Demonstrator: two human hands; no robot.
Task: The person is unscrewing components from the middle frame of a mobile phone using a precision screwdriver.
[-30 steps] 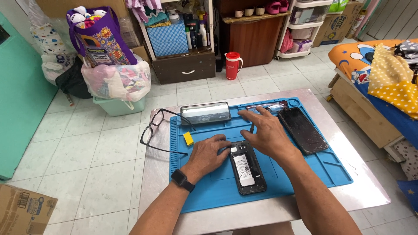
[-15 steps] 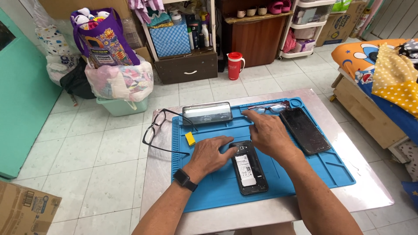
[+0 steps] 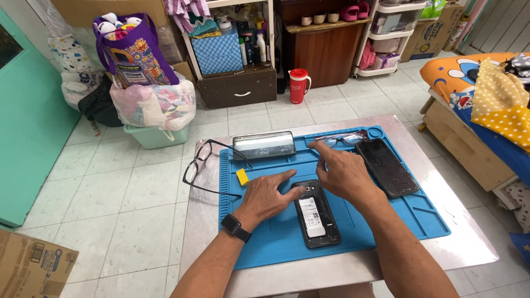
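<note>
Opened smartphone, back cover off, battery exposed, on blue mat, desk centre. Left hand steadies its top, grip flat; right hand hovers, grip empty. Battery unremoved.

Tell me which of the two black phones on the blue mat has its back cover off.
The opened phone beside the left hand: its battery shows; the other phone looks closed.

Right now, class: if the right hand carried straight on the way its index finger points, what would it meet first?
Probably the dark-framed spectacles at the blue silicone mat's far edge; the right hand points there, though its height is unclear.
</note>
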